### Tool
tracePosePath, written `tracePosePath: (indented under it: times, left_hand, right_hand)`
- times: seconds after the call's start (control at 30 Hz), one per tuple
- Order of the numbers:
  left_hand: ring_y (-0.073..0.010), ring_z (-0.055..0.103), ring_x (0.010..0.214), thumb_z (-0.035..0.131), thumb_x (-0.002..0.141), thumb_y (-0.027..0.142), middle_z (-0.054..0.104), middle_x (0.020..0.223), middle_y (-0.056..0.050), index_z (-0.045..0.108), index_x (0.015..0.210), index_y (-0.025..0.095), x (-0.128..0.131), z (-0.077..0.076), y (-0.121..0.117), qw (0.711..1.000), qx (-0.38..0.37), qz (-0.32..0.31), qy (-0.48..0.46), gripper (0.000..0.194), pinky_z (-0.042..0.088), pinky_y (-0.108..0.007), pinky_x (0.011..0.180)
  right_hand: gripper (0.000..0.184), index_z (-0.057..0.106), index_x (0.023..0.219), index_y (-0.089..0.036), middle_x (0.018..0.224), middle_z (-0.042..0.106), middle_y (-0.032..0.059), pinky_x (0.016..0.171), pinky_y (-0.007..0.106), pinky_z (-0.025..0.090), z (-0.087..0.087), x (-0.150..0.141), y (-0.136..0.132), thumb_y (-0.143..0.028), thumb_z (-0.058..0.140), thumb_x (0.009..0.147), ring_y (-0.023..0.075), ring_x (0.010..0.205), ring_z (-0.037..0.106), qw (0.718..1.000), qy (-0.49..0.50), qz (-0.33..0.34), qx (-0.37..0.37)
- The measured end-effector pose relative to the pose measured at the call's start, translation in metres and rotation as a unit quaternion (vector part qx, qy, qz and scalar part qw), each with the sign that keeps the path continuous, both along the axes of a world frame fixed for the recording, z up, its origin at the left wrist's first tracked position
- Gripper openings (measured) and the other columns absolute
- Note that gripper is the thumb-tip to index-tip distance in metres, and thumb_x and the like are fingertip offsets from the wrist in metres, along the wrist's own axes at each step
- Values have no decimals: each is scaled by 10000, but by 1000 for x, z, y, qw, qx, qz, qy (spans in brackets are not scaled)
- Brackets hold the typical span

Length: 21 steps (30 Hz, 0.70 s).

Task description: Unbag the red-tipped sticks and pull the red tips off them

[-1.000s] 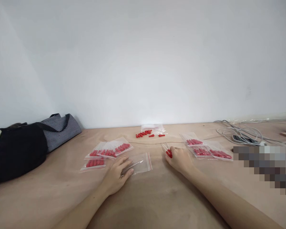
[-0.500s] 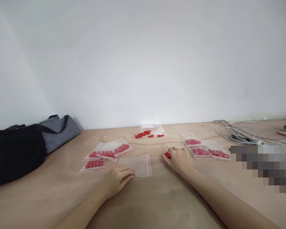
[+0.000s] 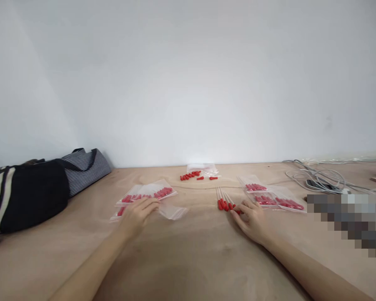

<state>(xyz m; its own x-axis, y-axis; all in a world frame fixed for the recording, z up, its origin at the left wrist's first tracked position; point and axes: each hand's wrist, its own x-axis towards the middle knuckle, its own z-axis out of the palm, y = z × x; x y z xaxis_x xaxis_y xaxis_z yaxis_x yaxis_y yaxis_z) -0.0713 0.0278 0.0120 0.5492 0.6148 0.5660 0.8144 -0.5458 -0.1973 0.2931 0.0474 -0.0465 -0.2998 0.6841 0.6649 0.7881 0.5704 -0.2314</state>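
Loosely bent, the fingers of the right hand (image 3: 252, 220) reach the right end of a fan of red-bulbed sticks (image 3: 226, 205), thumb and fingertips a little apart around the last red end; whether they pinch it, I cannot tell. The thin pale stems point to the far side, and the fan lies flat on the wooden table (image 3: 181, 259).

The fingers of the left hand (image 3: 139, 215) lie close together and slightly curved, tips at the left end of an unfilled clear bag (image 3: 173, 211); the thumb is hidden, so their grip on it cannot be told. The bag lies left of the fan, apart from it.

Just beyond the left hand, and partly covered by it, filled bags (image 3: 164, 192) with red bulbs overlap. More packed bags (image 3: 288, 200) overlap to the right of the fan, near the right hand.

Farther off, between the two groups, are loose red bulbs (image 3: 191, 175), white stems (image 3: 210, 174) and another clear bag (image 3: 200, 167), close to the pale wall (image 3: 188, 83).

At far right, coiled cables (image 3: 319, 177) lie about a dark device (image 3: 324, 185); at left sits a black bag (image 3: 36, 198) beside a striped one (image 3: 84, 167).
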Motion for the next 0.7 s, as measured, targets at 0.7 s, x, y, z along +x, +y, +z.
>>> tracePosePath:
  times: [0.7]
  left_hand:
    - [-225, 525, 945, 479, 769, 205, 614, 992, -79, 579, 956, 177, 9, 10, 24, 980, -125, 148, 37, 214, 413, -347, 803]
  right_hand:
    - [290, 622, 680, -202, 651, 588, 10, 621, 264, 328, 0, 21, 21, -369, 411, 789, 135, 635, 538, 995, 34, -79, -43]
